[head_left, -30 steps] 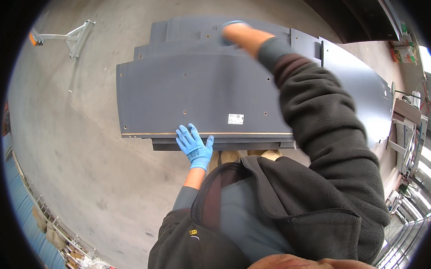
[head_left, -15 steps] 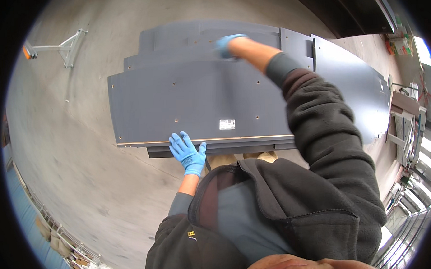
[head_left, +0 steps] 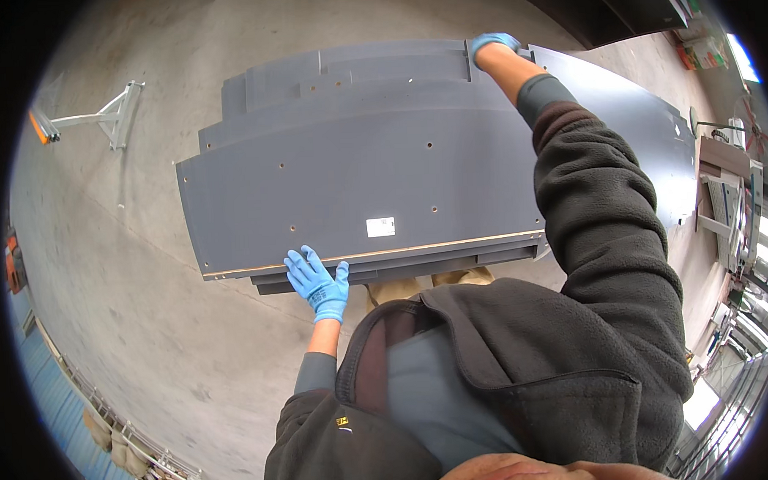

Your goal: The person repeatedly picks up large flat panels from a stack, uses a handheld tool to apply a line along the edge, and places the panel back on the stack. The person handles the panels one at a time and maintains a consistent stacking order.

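Note:
A stack of dark grey panels [head_left: 357, 182] lies in front of me, the top one drilled with several holes and bearing a white label [head_left: 381, 227]. My left hand [head_left: 318, 289], in a light blue glove, rests at its near edge with the fingers spread and nothing held. Far across the stack, my right hand [head_left: 494, 46], gloved alike, is at the outer edge beside a narrow grey panel [head_left: 501, 88]. Its fingers look curled, and whatever they grip is hidden beneath the hand. To the right lies a glossy grey panel [head_left: 617, 139].
Concrete floor [head_left: 122, 241] surrounds the stack. A white metal stand [head_left: 117, 114] is at the far left. Dark brown panels [head_left: 604, 8] sit at the far right. Light-coloured boards and frames [head_left: 725, 203] line the right side. Blue sheeting [head_left: 55, 378] runs along the lower left.
My right hand has swept away from me and to the right, from over the stack to its far edge. My left hand stays at the near edge. The whole view has shifted slightly.

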`<state>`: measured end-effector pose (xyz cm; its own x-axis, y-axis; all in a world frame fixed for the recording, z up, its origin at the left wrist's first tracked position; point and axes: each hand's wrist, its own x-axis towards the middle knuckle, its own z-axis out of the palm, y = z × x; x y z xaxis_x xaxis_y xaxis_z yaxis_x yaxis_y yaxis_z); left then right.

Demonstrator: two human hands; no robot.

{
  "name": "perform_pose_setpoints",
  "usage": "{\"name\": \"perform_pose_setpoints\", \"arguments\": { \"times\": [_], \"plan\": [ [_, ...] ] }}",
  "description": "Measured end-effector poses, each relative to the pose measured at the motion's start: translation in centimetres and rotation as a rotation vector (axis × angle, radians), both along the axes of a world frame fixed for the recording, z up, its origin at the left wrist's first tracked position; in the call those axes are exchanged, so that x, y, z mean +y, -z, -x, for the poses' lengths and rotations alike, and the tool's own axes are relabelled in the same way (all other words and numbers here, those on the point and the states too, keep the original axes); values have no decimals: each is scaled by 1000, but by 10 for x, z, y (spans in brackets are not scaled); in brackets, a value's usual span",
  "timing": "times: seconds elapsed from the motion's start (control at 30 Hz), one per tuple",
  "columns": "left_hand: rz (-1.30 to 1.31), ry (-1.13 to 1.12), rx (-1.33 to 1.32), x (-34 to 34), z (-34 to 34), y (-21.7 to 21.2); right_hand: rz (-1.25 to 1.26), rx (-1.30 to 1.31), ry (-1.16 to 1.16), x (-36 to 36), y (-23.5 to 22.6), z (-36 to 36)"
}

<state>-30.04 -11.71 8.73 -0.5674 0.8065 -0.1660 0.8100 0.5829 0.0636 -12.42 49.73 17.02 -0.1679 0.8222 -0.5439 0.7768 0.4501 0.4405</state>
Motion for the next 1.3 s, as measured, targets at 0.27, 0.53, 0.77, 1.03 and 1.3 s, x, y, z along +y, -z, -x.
{"name": "perform_pose_setpoints", "arguments": {
  "times": [0.27,0.53,0.77,1.03,1.3],
  "plan": [
    [-9,-1,-13,-1,1,1,30,-330,-267,-24,39,-77],
    [40,-33,-47,-1,1,-3,321,607,-412,-156,-11,208],
    [34,-26,-64,-2,2,-3,911,554,-392,-282,-80,191],
    [144,-139,-102,20,-25,-13,436,73,160,-208,-49,-261],
    [49,268,-126,126,-217,-12,803,601,555,-293,-52,-399]
  ]
}}
